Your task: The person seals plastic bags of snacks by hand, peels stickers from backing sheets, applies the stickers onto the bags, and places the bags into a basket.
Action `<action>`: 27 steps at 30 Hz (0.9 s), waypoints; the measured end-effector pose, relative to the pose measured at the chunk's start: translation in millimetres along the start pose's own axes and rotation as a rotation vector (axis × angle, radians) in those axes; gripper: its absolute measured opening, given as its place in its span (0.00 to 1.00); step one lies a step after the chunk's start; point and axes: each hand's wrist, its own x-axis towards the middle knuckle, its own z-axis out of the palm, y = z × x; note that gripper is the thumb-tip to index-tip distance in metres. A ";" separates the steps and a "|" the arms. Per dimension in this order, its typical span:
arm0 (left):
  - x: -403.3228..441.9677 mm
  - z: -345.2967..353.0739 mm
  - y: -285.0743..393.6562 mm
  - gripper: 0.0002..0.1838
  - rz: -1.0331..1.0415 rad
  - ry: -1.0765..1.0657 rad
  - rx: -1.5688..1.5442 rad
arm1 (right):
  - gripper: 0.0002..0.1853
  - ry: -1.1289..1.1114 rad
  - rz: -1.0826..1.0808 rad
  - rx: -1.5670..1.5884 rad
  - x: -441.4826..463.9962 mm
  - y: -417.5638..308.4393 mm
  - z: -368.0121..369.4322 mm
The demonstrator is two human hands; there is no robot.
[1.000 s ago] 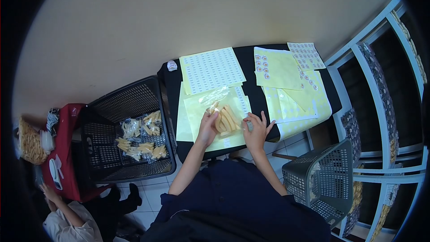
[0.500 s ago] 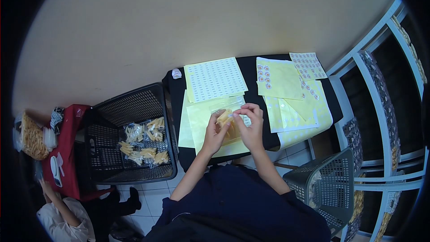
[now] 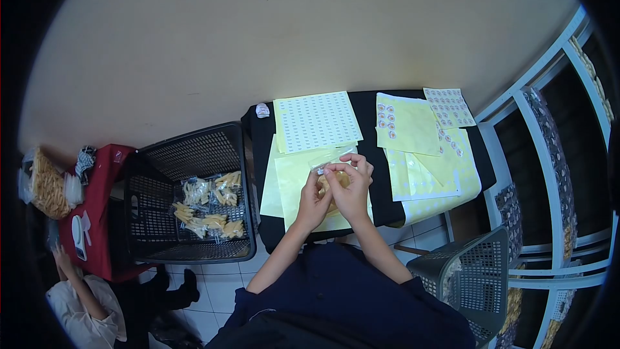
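Observation:
My left hand (image 3: 314, 200) is wrapped round the left side of a clear bag of pale sticks (image 3: 330, 193), above yellow backing sheets (image 3: 290, 183). My right hand (image 3: 349, 190) is closed at the upper part of the same bag, its thumb and fingers pressed near a small white label (image 3: 320, 171). Both hands nearly touch, and they hide much of the bag. A sheet of small printed labels (image 3: 318, 121) lies just beyond them on the black-covered table (image 3: 370, 145).
A black crate (image 3: 187, 251) with several filled bags stands left. Round-sticker sheets (image 3: 413, 126) lie on the right of the table. A grey-green basket (image 3: 481, 284) and racks (image 3: 549, 181) are at right. A co-worker (image 3: 90, 310) is beside a red table (image 3: 97, 220).
My right hand has moved from the bag's right side to its upper part, beside my left hand. The bag was flat and spread out; now it is gathered between both hands. The view has shifted slightly.

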 end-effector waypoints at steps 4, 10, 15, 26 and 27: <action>1.4 2.4 6.5 0.23 0.053 -0.006 -0.011 | 0.06 0.027 -0.019 -0.032 -0.5 0.2 0.9; -1.1 6.8 14.1 0.23 0.015 0.010 -0.026 | 0.05 0.085 -0.042 -0.065 -3.7 0.7 3.3; -5.9 10.2 24.4 0.23 0.012 0.010 0.018 | 0.09 0.152 -0.049 -0.039 -5.8 5.1 3.6; -6.4 18.8 25.4 0.26 0.025 -0.071 0.043 | 0.19 0.241 0.032 0.142 -4.2 24.5 -3.3; -6.7 20.0 25.2 0.26 0.026 -0.074 0.042 | 0.19 0.232 0.023 0.135 -4.2 26.4 -4.1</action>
